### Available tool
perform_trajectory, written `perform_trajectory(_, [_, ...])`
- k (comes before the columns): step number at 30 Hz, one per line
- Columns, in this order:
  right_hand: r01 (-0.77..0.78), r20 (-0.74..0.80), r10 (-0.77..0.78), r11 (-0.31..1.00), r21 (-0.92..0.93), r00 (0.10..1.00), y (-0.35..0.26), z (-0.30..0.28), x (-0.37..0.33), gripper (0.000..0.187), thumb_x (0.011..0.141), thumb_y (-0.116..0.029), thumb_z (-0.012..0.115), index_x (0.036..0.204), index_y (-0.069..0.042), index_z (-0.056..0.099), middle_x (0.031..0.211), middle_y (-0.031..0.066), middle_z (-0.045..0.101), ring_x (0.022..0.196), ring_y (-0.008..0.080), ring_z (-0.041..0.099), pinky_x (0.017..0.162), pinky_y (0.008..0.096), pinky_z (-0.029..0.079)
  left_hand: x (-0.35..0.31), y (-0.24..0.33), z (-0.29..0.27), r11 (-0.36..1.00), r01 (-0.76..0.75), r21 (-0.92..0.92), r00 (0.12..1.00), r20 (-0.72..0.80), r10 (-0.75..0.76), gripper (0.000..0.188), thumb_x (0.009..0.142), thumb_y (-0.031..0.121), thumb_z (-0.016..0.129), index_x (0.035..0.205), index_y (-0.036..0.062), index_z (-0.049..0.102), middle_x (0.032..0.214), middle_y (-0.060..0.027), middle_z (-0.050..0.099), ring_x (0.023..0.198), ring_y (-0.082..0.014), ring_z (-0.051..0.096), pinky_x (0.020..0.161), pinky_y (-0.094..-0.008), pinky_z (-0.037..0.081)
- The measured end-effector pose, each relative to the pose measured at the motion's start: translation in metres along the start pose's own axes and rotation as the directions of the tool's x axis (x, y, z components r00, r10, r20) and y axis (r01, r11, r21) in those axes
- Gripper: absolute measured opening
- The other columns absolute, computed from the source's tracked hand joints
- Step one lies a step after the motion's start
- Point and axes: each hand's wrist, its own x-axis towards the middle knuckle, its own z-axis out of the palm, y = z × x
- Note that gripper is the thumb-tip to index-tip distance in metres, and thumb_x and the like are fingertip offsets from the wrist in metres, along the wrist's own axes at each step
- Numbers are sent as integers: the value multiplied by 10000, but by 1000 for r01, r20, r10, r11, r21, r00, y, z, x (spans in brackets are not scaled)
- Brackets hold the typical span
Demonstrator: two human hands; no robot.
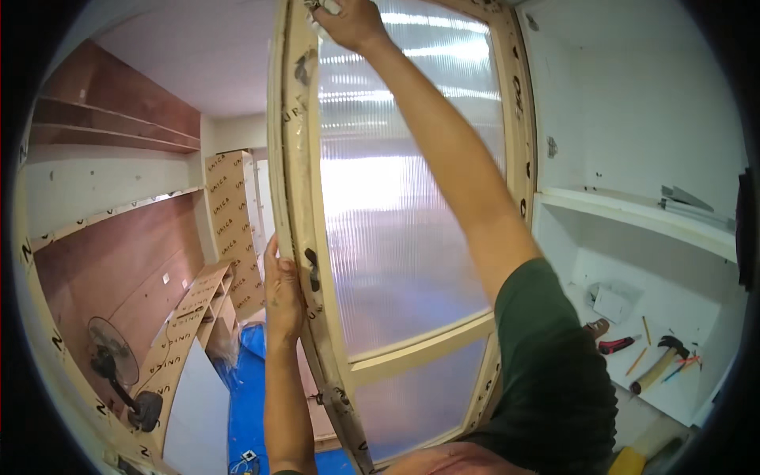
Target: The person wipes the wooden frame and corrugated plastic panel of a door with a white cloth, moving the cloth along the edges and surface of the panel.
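Note:
In front of me stands a door with a wooden frame (360, 366) in pale protective film and ribbed translucent panels (404, 261). My left hand (283, 297) is closed round the door's left edge, about mid-height, thumb on the near side. Reaching up across the panel, my right hand (352, 25) is at the upper left corner of the frame. Its fingers are closed on a crumpled whitish piece (326, 9), perhaps a cloth, pressed to the frame; the picture's top edge cuts it off. A dark handle-like fitting (312, 269) sits on the frame beside my left hand.
On the right, a white cabinet shelf (582, 336) bears a hammer (661, 364), a red utility knife (617, 345) and pencils (636, 361). Grey metal strips (693, 204) lie above. At left are a black fan (119, 368), a low film-covered cabinet (178, 340) and blue floor sheeting (252, 388).

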Motion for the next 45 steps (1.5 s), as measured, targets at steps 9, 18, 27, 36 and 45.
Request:
perform_trajectory(9, [336, -17, -376, 847, -411, 926, 65, -31, 46, 357, 967, -109, 551, 1295, -125, 689, 1459, 54, 586, 1344, 316, 496, 1135, 534, 345, 7, -41, 5, 999, -14, 53, 1000, 14, 13, 778, 1054, 599, 443, 1565, 21, 340, 1443, -151, 506, 1318, -230, 502, 1120, -361, 398])
perform_trajectory(18, [119, 150, -17, 696, -708, 989, 156, -112, 19, 507, 1007, -421, 558, 1466, -207, 565, 1598, 175, 356, 1449, 380, 380, 1179, 607, 287, 7, -37, 5, 999, 34, -19, 999, 17, -33, 852, 1015, 643, 502, 1575, 29, 316, 1486, -150, 470, 1370, -244, 465, 1148, -376, 366])
perform_trajectory(27, [-2, 97, 227, 401, -916, 969, 252, -206, -31, 533, 987, -419, 554, 1477, -208, 545, 1631, 216, 286, 1419, 414, 429, 1130, 581, 385, 2, -41, 1, 993, 89, -79, 996, -19, -91, 784, 1046, 544, 516, 1582, 14, 304, 1509, -158, 467, 1392, -235, 450, 1183, -361, 324])
perform_trajectory(36, [-39, 88, 334, 354, -934, 938, 232, -218, -37, 528, 944, -346, 577, 1427, -131, 582, 1505, 211, 476, 1388, 353, 480, 1130, 535, 404, 3, -63, -7, 990, 101, 103, 989, -123, -88, 813, 1058, 578, 453, 1577, -33, 320, 1614, -187, 357, 1497, -279, 335, 1234, -384, 239])
perform_trajectory(45, [118, 232, 284, 369, -922, 930, 183, -212, -337, 453, 922, -329, 631, 1335, -144, 651, 1451, 95, 532, 1305, 277, 533, 1090, 584, 277, 2, -65, 4, 988, 73, -134, 991, -100, -87, 718, 1072, 461, 521, 1557, -42, 351, 1528, -203, 449, 1430, -258, 421, 1213, -359, 283])
